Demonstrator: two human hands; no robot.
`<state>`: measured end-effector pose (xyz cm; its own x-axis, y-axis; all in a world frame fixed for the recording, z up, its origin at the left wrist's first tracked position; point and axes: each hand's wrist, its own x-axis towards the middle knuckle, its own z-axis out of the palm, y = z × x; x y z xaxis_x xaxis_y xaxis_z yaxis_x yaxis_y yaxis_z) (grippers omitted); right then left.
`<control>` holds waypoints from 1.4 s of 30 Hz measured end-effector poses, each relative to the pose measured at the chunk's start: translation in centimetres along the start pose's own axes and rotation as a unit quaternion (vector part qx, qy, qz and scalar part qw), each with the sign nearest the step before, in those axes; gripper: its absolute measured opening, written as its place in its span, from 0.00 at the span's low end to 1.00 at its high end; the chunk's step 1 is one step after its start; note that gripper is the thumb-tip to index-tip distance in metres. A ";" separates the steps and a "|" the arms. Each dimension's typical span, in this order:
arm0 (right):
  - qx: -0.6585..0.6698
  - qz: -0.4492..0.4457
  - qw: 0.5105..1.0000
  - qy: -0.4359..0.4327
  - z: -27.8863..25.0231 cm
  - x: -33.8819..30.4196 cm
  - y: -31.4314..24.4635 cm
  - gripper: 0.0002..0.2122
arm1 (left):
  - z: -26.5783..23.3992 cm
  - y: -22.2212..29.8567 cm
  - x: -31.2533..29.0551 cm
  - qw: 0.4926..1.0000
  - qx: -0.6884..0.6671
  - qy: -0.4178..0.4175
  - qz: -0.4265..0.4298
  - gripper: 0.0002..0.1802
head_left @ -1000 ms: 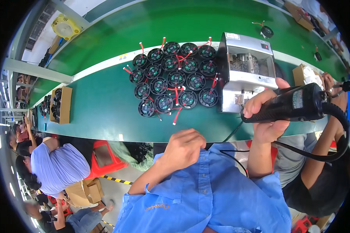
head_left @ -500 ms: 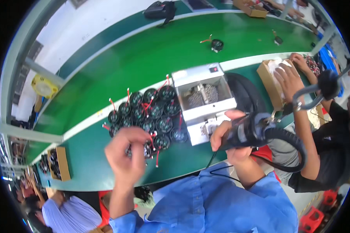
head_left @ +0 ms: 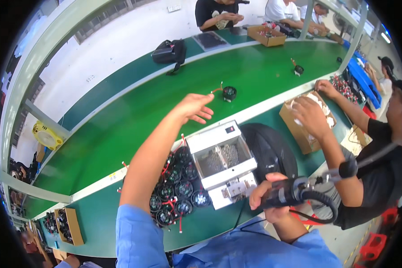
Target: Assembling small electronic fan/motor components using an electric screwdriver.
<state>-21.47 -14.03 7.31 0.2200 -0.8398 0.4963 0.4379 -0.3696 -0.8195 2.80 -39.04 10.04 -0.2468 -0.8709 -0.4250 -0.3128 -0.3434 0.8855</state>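
My left hand [head_left: 194,108] stretches out over the green belt, fingers apart and holding nothing. Just beyond its fingertips lies a round black part [head_left: 229,93] with red wires; whether the hand touches the wires I cannot tell. In my right hand [head_left: 269,199] is a black electric screwdriver [head_left: 282,194], held by its body near a white screw feeder [head_left: 222,160]. Small metal screws [head_left: 230,154] fill the feeder's open tray. Left of the feeder, several similar round black parts [head_left: 183,189] with red wires crowd the bench, partly hidden behind my left forearm.
A round black object [head_left: 272,149] sits beside the feeder. At right, a co-worker's hand [head_left: 309,117] reaches into a cardboard box [head_left: 296,130]. Another round part [head_left: 298,69] lies farther along the belt [head_left: 165,118]. A cardboard box [head_left: 77,227] stands at left; a black bag [head_left: 169,52] lies opposite.
My left hand has left the round black parts on the bench and reached forward over the belt. The view has tilted up. My right hand keeps hold of the screwdriver.
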 end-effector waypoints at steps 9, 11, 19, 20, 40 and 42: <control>0.008 -0.012 1.000 0.006 -0.3 -0.5 -0.3 0.36 | 1.9 0.1 9.9 0.995 -0.066 -0.021 -0.066 0.30; 0.001 -0.023 1.000 0.008 -0.2 -1.0 -0.4 0.36 | 1.8 -1.0 11.1 0.994 -0.100 -0.026 -0.046 0.24; 0.025 -0.028 0.997 0.073 0.4 -2.2 -0.2 0.40 | 2.8 -1.6 9.2 0.989 -0.146 -0.027 0.016 0.17; 0.020 -0.017 0.996 0.081 0.6 -1.9 -0.5 0.41 | 2.2 -1.7 8.0 0.989 -0.146 -0.023 0.029 0.17; 0.049 -0.024 0.998 0.022 3.2 2.2 -3.1 0.46 | 17.5 -15.0 -32.6 0.972 -0.232 0.029 -0.013 0.20; 0.015 -0.060 0.998 0.006 4.1 3.3 -3.8 0.45 | 18.6 -16.7 -31.5 0.966 -0.250 0.072 -0.004 0.21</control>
<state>-18.83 -13.74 13.26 0.1546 -0.7944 0.5874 0.4862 -0.4564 -0.7452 -1.24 0.61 5.18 -0.1052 -0.8950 -0.4335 0.1763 -0.4458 0.8776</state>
